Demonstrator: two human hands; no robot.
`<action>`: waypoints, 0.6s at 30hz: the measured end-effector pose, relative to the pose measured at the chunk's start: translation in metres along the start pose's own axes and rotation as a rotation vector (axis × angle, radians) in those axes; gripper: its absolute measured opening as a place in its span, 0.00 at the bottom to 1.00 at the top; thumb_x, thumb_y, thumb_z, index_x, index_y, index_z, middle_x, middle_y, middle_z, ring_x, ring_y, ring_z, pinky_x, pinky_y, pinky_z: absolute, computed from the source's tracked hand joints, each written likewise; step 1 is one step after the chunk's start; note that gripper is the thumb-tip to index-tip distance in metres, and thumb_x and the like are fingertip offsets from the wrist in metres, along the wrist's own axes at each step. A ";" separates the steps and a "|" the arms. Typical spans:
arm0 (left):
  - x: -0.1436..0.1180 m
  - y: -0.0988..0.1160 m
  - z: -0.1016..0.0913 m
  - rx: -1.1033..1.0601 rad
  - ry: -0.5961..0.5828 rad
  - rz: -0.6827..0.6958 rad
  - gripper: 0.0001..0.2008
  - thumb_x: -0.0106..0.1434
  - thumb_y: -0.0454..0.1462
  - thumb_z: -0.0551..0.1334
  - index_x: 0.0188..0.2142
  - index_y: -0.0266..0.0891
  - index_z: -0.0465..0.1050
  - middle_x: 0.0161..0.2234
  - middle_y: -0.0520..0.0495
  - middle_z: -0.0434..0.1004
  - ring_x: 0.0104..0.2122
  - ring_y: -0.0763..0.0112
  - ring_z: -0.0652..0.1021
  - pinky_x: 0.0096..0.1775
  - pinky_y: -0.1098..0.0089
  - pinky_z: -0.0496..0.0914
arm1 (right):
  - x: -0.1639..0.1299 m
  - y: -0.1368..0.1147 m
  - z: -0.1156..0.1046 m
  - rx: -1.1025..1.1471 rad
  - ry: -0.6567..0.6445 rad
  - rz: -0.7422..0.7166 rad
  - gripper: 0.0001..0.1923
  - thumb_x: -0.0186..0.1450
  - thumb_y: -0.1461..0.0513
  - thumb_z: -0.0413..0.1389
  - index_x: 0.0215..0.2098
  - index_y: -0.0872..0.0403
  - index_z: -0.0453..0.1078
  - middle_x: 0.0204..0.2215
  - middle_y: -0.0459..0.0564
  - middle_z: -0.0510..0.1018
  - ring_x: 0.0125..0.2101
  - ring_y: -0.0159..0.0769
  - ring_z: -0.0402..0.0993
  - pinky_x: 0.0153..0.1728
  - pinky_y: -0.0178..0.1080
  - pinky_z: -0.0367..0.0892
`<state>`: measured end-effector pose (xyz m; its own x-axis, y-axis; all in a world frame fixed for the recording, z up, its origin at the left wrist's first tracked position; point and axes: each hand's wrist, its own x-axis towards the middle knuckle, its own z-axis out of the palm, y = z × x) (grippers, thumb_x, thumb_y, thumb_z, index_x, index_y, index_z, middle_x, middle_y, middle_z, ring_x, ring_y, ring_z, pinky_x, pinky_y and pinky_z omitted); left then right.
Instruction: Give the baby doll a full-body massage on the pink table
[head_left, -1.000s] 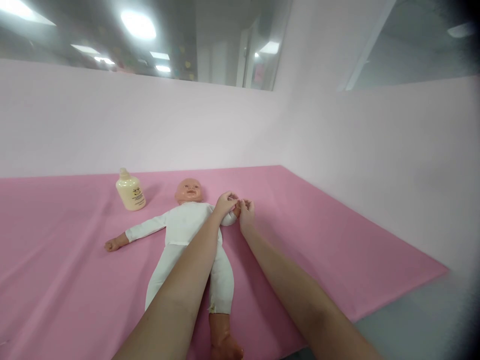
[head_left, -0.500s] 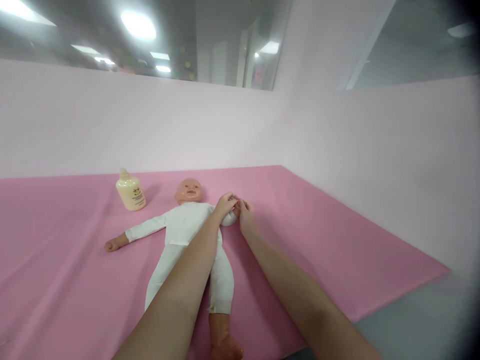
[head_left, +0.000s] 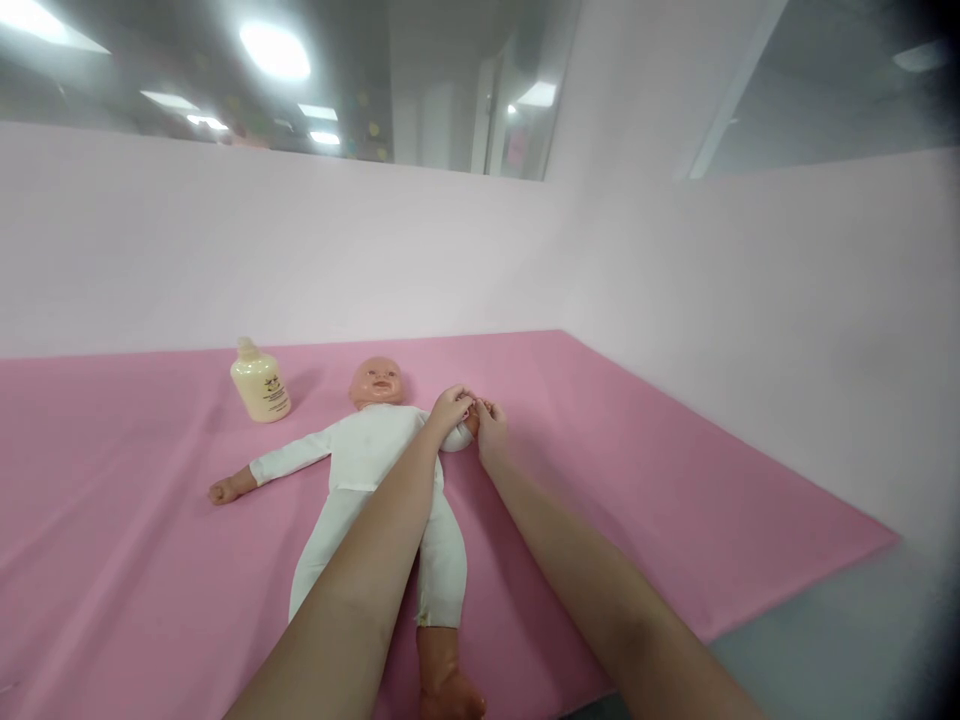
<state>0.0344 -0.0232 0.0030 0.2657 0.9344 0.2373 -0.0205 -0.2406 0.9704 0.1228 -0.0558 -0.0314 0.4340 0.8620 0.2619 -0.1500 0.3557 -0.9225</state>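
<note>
A baby doll (head_left: 379, 445) with a white cloth body and plastic head, hands and feet lies on its back, its head toward the wall. Its arm on the right side is bent, and the doll's hand (head_left: 472, 418) is raised between my two hands. My left hand (head_left: 452, 408) is closed on that doll hand from the left. On the other side, my right hand (head_left: 491, 425) pinches it with thumb and fingers. My fingers partly cover the doll's hand. My left forearm crosses over the doll's belly and hides part of its legs.
A pale yellow pump bottle (head_left: 260, 385) stands left of the doll's head. Everything rests on a pink cover (head_left: 637, 480) whose edge runs down the right. White walls (head_left: 300, 240) rise behind and to the right, with windows above that reflect ceiling lights.
Almost nothing differs. Both hands stay at the doll's hand, with only a very slight shift of the fingers and of the view.
</note>
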 end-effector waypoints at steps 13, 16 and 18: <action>0.002 -0.002 -0.002 0.060 0.024 -0.002 0.07 0.54 0.27 0.55 0.27 0.37 0.69 0.21 0.55 0.68 0.22 0.76 0.69 0.27 0.75 0.63 | -0.007 -0.013 0.003 0.081 0.028 0.030 0.09 0.56 0.54 0.57 0.31 0.50 0.67 0.30 0.43 0.75 0.33 0.33 0.72 0.38 0.37 0.68; 0.001 -0.001 -0.002 0.071 0.025 -0.002 0.07 0.55 0.28 0.55 0.27 0.37 0.69 0.22 0.54 0.69 0.22 0.77 0.69 0.27 0.75 0.63 | -0.008 -0.015 0.003 0.076 0.030 0.026 0.09 0.58 0.54 0.56 0.30 0.51 0.67 0.29 0.43 0.75 0.33 0.34 0.72 0.39 0.37 0.68; 0.000 0.000 -0.001 0.075 0.021 -0.003 0.07 0.56 0.28 0.55 0.27 0.37 0.69 0.22 0.54 0.69 0.22 0.77 0.69 0.27 0.76 0.63 | -0.008 -0.015 0.003 0.071 0.029 0.026 0.09 0.58 0.54 0.56 0.30 0.50 0.67 0.29 0.44 0.75 0.33 0.34 0.72 0.39 0.38 0.68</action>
<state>0.0333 -0.0224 0.0027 0.2451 0.9404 0.2356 0.0529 -0.2557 0.9653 0.1184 -0.0673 -0.0186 0.4547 0.8607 0.2289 -0.2236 0.3591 -0.9061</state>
